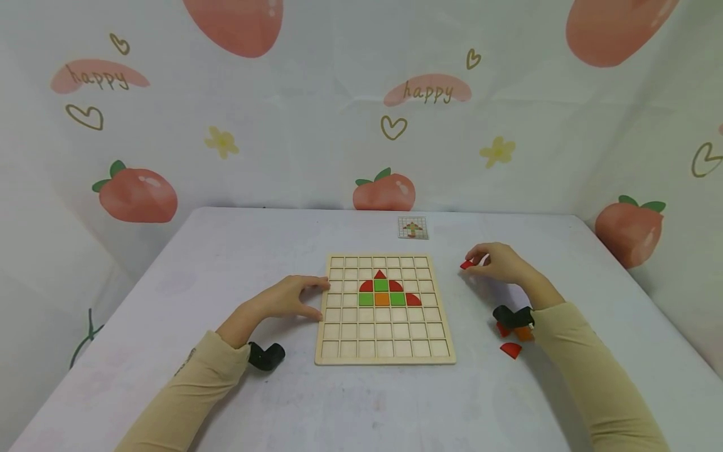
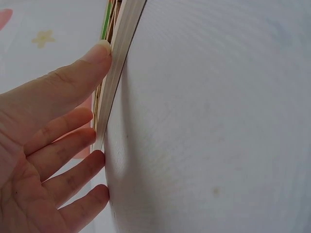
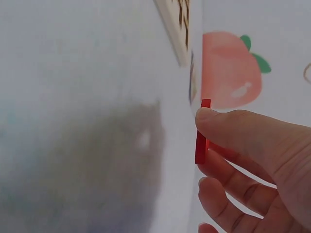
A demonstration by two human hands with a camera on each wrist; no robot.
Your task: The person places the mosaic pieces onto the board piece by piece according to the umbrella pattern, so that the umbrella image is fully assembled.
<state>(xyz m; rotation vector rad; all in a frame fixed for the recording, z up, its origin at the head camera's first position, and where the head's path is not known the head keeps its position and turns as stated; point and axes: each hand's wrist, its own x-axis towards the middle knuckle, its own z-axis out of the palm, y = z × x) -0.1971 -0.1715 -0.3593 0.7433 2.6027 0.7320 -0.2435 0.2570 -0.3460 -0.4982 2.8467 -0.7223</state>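
Observation:
A wooden grid board point(image 1: 390, 361) lies on the table, with a red triangle point(image 1: 380, 274), several green squares point(image 1: 366, 299), an orange square point(image 1: 382, 299) and several red quarter-circle pieces point(image 1: 413, 300) set in its cells. My left hand point(image 1: 288, 296) touches the board's left edge with thumb and fingertips, fingers spread and nearly straight. To the right of the board, my right hand point(image 1: 499, 262) pinches a thin red piece point(image 3: 200, 145) between thumb and fingers, above the table. The right wrist view shows that piece edge-on, so its full outline is hidden there.
Behind the board lies a small pattern card point(image 1: 413, 228). Near the right forearm are a loose red quarter-circle piece point(image 1: 511, 350) and an orange piece point(image 1: 524, 333), the latter partly covered by the black wrist camera point(image 1: 511, 317). A printed curtain point(image 1: 316, 125) hangs at the back.

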